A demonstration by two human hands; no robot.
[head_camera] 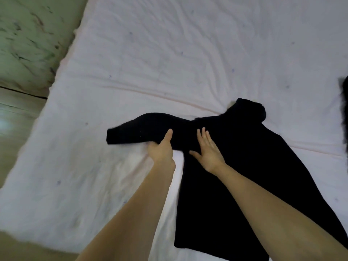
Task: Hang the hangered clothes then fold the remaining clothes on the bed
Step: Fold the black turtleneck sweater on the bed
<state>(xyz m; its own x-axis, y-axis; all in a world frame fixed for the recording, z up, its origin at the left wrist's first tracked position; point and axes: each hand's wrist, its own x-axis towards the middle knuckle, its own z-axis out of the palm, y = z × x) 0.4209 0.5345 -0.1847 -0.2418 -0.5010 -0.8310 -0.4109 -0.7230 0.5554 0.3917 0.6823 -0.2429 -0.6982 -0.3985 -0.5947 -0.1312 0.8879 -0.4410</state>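
Soft and floppy, the black sweater (235, 166) lies on the bed (131, 63). Left hand (162, 149) grips its sleeve (143, 129); right hand (209, 149) presses flat, fingers (204, 137) straight.

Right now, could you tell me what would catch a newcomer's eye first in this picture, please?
The black sweater stands out first, spread dark against the pale bedsheet, lying in the lower right half of the view. Next come the two hands at its near sleeve: the left hand grips the sleeve from below, while the right hand presses flat on the shoulder area. Another dark item peeks in at the right edge.
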